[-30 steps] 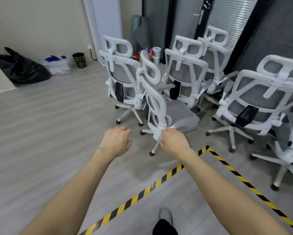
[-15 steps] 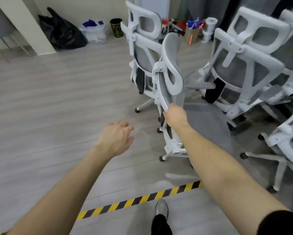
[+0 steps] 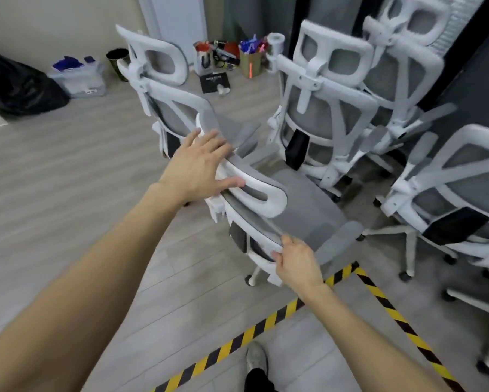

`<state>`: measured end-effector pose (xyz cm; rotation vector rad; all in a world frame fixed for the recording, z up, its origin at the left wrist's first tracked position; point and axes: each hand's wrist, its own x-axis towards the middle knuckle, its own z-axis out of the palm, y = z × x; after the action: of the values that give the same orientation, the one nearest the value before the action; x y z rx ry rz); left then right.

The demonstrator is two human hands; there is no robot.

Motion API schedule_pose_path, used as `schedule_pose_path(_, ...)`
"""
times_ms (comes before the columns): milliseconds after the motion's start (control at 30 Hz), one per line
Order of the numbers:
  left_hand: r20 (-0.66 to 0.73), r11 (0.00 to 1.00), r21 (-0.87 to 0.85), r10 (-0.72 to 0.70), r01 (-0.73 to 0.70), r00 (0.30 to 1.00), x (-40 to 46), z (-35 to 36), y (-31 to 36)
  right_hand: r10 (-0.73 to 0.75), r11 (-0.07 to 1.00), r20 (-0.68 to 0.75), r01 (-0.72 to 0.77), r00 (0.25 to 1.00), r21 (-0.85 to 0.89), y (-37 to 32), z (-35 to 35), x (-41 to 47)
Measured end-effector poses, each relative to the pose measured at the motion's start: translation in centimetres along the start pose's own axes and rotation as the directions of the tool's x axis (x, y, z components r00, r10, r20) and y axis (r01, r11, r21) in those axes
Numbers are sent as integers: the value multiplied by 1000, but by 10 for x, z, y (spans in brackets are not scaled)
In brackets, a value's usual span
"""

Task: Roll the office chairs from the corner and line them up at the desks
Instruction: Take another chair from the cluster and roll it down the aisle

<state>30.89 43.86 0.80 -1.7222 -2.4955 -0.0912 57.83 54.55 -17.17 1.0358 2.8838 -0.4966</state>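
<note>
While the other white-and-grey office chairs crowd the corner, the nearest chair stands apart from them with its back turned toward the person, just beyond the corner of the yellow-and-black floor tape. The left hand lies flat on the chair's white headrest, fingers straight and spread, the thumb stretched along the headrest's near edge. The right hand is lower down, on the white rim of the backrest; its fingers curl around that rim and grip it, the thumb on the near side.

Behind the held chair, touching or almost touching its headrest, a second chair faces away. To the right of the held chair stand three more: one just past its seat, one farther back against the dark wall panels, and one close to the right edge.

Beyond the chairs, on the floor by the far wall, sit cups of pens and small clutter, a dark waste bin, a clear plastic box and a black bag. The person's shoe shows on the near side of the tape.
</note>
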Motion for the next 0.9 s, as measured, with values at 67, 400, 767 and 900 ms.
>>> schedule_pose_path(67,31,999,-20,27,-27,999,11,6,14,14,1000,-16,-14,1000,12,28,-9,-22)
schedule_pose_path(400,-77,980,-90,169,-175,983,-25,24,89,308,949,-182,-316,934,-14,59,-25,-99)
schedule_pose_path(767,-228,995,-100,7,-31,974,-103,31,148,263,964,-87,-265,961,-7,96,-35,-154)
schedule_pose_path(900,-221,998,-53,-50,40,974,-130,28,172,148,988,-97,-152,984,-31,116,-36,-169)
